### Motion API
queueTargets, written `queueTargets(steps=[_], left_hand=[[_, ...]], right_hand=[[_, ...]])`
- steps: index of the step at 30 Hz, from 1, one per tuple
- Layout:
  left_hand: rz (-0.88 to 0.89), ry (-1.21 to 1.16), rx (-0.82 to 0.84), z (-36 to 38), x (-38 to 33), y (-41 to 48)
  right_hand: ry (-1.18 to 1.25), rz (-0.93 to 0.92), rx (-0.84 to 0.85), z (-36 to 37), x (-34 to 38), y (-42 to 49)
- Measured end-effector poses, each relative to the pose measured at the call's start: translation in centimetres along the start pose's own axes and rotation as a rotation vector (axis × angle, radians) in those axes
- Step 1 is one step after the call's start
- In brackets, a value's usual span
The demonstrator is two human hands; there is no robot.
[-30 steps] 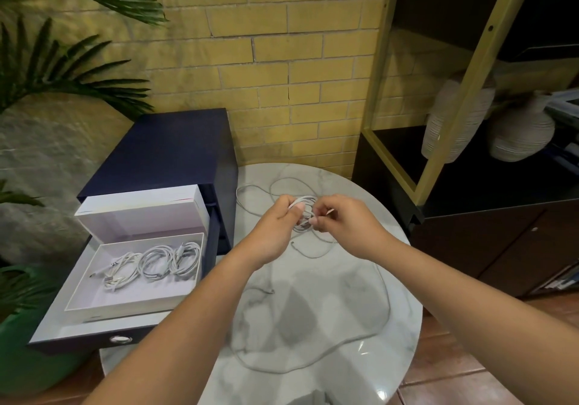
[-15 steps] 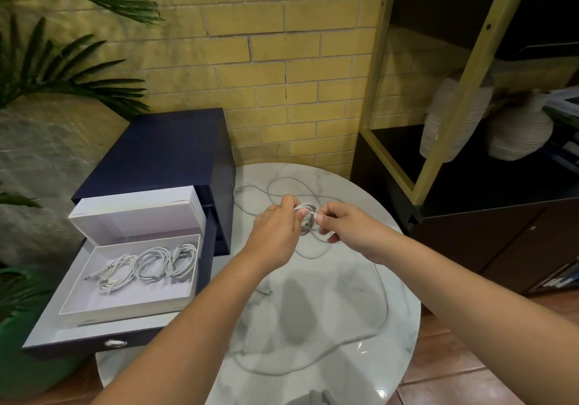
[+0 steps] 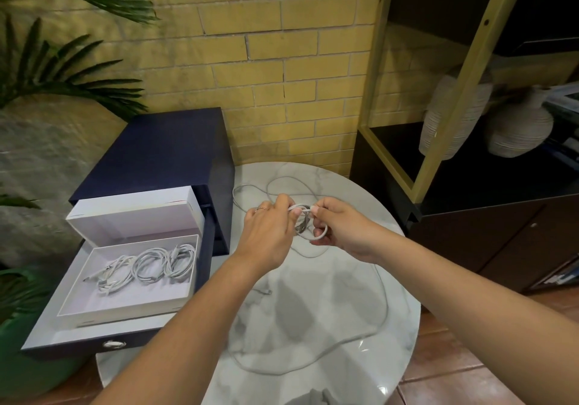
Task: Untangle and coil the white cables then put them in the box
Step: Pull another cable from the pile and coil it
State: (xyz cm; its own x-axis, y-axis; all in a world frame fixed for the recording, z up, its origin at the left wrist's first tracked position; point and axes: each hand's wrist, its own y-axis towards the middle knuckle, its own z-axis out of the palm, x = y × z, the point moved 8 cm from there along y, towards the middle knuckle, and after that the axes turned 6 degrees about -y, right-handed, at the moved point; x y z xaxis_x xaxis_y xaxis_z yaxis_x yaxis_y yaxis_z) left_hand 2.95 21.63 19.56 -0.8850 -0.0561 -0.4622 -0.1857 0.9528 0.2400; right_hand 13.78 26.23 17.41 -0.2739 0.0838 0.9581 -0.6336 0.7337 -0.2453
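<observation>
Both hands are up over the far part of the round marble tabletop (image 3: 329,326), working the same small coil (image 3: 303,220) of white cable. The left hand (image 3: 266,235) has its fingers pinched on the coil's left side, there's a ring on one of them, and the right hand (image 3: 340,227) has its fingers closed on the right side, with a loop hooked around a lower finger. So both are holding the coil, just off the surface as far as I can tell. The rest of that cable (image 3: 380,295) trails loose from the coil, running down the right side of the tabletop and curving back across the near part in one big lazy loop. More slack sits behind the hands near the wall, kinda tangled, can't tell how many strands. Off to the left, the white box (image 3: 131,306) sits open in a pulled-out dark blue drawer (image 3: 78,346), lid flipped up at the back. Inside it are three coiled cables (image 3: 147,266) lying side by side, touching each other. Palm leaves at far left, two ribbed vases (image 3: 517,125) on the shelf to the right.
</observation>
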Motion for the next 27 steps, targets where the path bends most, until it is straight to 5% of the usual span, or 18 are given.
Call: queueTargets(steps=[5, 11, 14, 20, 24, 27], left_hand=[[-0.019, -0.016, 0.012, -0.2, 0.9, 0.0], [-0.183, -0.399, 0.102, 0.3, 2.5, -0.5], [-0.291, -0.651, 0.142, 0.7, 2.9, -0.7], [-0.427, -1.158, 0.161, 2.0, 2.0, -0.6], [-0.422, -1.237, 0.108, 2.3, 1.5, -0.6], [-0.416, -1.195, 0.097, 2.3, 1.0, -0.7]], right_hand=[[0.059, 0.036, 0.092, 0.6, 0.0, -0.3], [-0.835, -0.221, -0.065, -2.0, 2.3, -0.3], [-1.071, -0.384, -0.202, -2.6, 3.1, -0.2], [-0.561, -0.271, -0.362, -3.3, 1.8, 0.2], [-0.091, -0.169, -0.309, -1.9, 0.1, 0.0], [-0.023, -0.173, -0.257, -1.2, -0.1, 0.0]])
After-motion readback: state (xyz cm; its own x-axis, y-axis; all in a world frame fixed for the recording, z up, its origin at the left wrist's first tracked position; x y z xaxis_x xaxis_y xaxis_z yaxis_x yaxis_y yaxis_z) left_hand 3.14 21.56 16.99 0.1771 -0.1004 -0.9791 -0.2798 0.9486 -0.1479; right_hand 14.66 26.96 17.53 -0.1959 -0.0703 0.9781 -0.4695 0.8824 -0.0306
